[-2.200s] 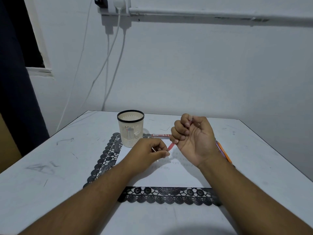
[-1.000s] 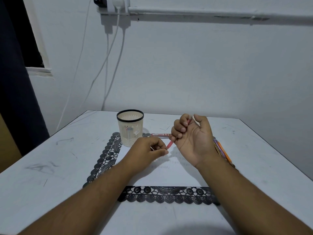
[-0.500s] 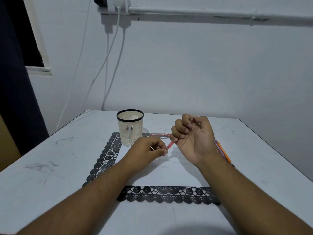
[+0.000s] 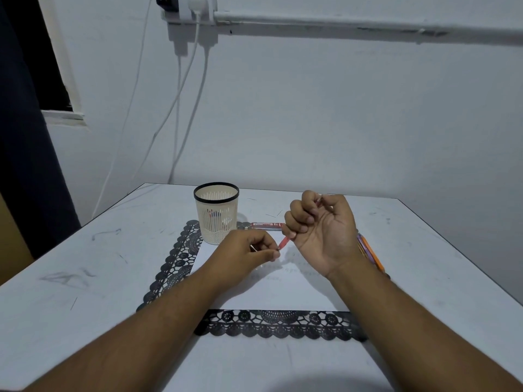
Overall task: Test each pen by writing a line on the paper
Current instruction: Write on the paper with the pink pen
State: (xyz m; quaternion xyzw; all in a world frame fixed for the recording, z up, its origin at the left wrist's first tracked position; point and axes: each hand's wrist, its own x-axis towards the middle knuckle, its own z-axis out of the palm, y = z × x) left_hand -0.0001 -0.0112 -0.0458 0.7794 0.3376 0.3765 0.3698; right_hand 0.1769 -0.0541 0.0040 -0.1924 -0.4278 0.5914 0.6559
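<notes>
Gripping a red pen (image 4: 283,242) in its curled fingers (image 4: 297,219), the right hand (image 4: 322,230) is raised palm-up above the far part of the paper (image 4: 271,290), the pen's lower end sticking out below the fist toward the left hand (image 4: 243,253). That left hand hovers over the paper's far left area with thumb and forefinger pinched together right at the pen's lower tip; a thin pale sliver shows by its knuckles, too small to identify, so whether it holds a separate piece I cannot tell. The paper itself lies flat on a black lace mat (image 4: 271,325), whose scalloped border shows along the paper's near and left edges, all on a white counter (image 4: 85,278) scuffed with grey marks. Just beyond the paper's far left corner stands a cream mesh pen cup (image 4: 216,213) with a black rim, coloured pens dimly visible through its wall. Beyond the paper's far edge, between cup and right hand, lies a red-and-grey pen (image 4: 266,226). Past the paper's right edge, partly hidden by the right wrist, several orange and purple pens (image 4: 370,253) lie side by side.
</notes>
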